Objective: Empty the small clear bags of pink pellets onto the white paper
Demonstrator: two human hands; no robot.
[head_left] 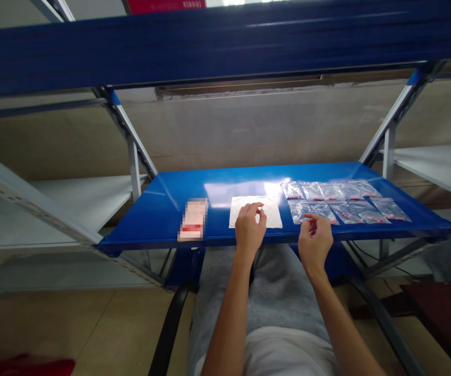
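Left hand (250,228) is seen over the near half of the white sheet (274,215), fingers curled in, thumb and forefinger drawn close together at the sheet's surface. Contact with the sheet looks likely; an actual pinch cannot be confirmed.

Right hand (315,241) is held at the front edge of the blue shelf (158,209), fingers loosely curled, thumb and forefinger brought to the near corner of the nearest clear bag (321,210). Whether that bag is gripped or only touched cannot be told.

White sheet is laid flat at mid-shelf, just left of the bags and partly covered by the left hand.

Clear bags are laid flat in two rows on the right half of the shelf: back row (329,190) and front row (360,211), edges touching or slightly overlapped. Small pink pieces are seen inside them; an exact count per bag cannot be read.

A small card (193,220), blurred, with a red band, is laid at the front edge, well left of the sheet.

Both forearms are extended from below the frame, over a lap in grey trousers (280,292). A dark chair arm (170,324) is seen at lower left. A blue beam (209,47) is run across the top, above the shelf. White shelves (72,201) are seen off to both sides.
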